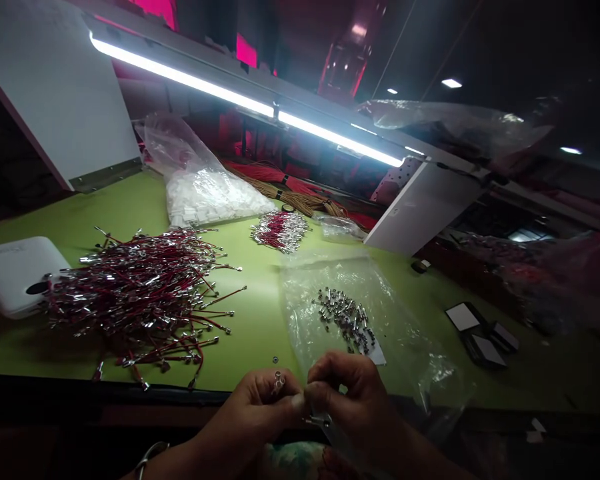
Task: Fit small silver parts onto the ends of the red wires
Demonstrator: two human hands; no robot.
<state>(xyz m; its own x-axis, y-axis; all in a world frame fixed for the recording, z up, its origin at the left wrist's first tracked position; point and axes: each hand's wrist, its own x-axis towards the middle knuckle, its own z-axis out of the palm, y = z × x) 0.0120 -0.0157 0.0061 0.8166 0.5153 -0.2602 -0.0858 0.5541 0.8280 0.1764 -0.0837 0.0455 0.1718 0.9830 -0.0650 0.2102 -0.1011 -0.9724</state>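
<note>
Your left hand (253, 413) is closed in a tight pinch, thumb against fingers, on a small silver fitting (278, 383). Your right hand (350, 400) is curled shut against it, with a metal terminal (316, 421) showing below the fingers, though the view cannot settle whether they grip it. Both hands work at the near edge of the clear plastic bag (325, 300), which lies on the green workbench (260, 333) with a loose heap of small metal sleeves (345, 320) on it. Left of the bag lies a tangled pile of red wires with crimped terminals (140, 300), and beyond it sits a smaller red bundle (280, 231). The biggest risk is a slip: parts this small could spring from a light pinch and drop past the bench edge into the dark below. Snagging or tugging the bag could scatter the sleeves, and its slick film offers little to stop them. A careless pull at the pile could also drag tangled wires along.
</note>
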